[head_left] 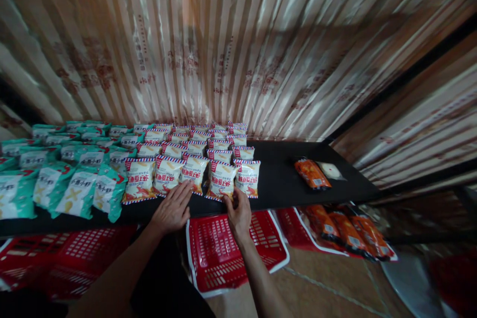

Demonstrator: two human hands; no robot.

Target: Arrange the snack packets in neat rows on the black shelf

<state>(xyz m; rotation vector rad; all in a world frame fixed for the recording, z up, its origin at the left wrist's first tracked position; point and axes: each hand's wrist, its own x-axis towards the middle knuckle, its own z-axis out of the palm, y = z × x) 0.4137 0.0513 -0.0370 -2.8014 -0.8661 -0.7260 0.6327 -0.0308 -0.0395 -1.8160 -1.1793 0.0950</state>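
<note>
White snack bags with red lettering stand in rows on a black shelf (pixel 276 174). My left hand (pixel 174 207) rests with its fingers stretched out against the lower front of the third front bag (pixel 193 171). My right hand (pixel 237 208) is at the right end of the front row, its fingers bent at the lower edges of the fourth bag (pixel 220 179) and the rightmost bag (pixel 248 176). Its thumb and fingertips touch the fourth bag's lower right corner. Several green and white bags (pixel 80 191) stand in rows to the left.
An orange packet (pixel 312 174) and a white packet (pixel 331 170) lie on the shelf's right part. Below the shelf are red baskets (pixel 212 253), one holding orange packets (pixel 348 231). A striped curtain (pixel 223 35) hangs behind.
</note>
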